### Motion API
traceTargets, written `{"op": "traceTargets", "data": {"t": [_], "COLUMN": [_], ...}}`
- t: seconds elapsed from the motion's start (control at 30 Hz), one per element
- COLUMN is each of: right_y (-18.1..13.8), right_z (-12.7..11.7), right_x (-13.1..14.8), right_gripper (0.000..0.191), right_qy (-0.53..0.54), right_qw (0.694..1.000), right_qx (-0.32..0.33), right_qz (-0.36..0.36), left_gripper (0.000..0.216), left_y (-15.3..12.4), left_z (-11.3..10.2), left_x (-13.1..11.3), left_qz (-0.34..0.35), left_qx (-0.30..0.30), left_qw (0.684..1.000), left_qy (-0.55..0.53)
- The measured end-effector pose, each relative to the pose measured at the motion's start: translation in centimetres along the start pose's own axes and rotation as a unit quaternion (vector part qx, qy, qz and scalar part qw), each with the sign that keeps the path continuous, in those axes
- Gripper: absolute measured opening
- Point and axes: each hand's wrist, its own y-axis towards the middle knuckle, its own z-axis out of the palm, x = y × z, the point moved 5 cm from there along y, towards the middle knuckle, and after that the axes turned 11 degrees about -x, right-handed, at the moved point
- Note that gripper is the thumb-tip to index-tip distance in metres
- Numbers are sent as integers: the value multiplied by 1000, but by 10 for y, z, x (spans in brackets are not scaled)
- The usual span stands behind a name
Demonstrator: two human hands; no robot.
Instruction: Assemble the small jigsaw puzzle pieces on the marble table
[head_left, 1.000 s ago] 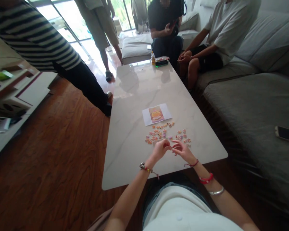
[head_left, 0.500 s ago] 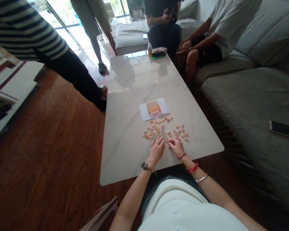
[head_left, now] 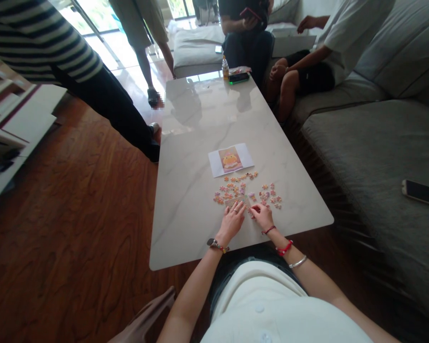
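Observation:
My left hand (head_left: 232, 221) lies with its fingers stretched out on a small flat puzzle board (head_left: 229, 202), covering much of it. Beside the board's right edge, my right hand (head_left: 262, 217) pinches a small jigsaw piece, mostly hidden by the fingertips. Loose pink, orange and purple jigsaw pieces (head_left: 232, 188) are spread just beyond the board. More pieces (head_left: 272, 199) lie to the right, past my right hand. Behind them rests a white sheet with a printed picture (head_left: 230, 159) of a yellow-orange figure on a pinkish ground.
All this is on a long white marble-look table (head_left: 186, 190). At its far end stand a bottle (head_left: 225, 68) and a dark green-edged object (head_left: 239, 78). Two people sit on the grey sofa (head_left: 353, 138); two others stand at the left. A phone (head_left: 422, 192) lies on the sofa.
My right fingertips have shifted slightly at the board's right edge; my left hand stays on the board. A seated person at the right has raised one hand. The view has moved slightly.

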Motion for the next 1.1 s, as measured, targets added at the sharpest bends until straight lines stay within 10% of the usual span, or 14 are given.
{"op": "traceTargets", "data": {"t": [1.1], "right_y": [9], "right_z": [-9], "right_x": [24], "right_gripper": [8], "right_qy": [-206], "right_qw": [970], "right_qx": [51], "right_qz": [-121], "left_gripper": [35], "left_y": [-23], "left_z": [1], "left_x": [-4], "left_qz": [-34], "left_qx": [-60], "left_qw": [998], "left_qy": [-12]}}
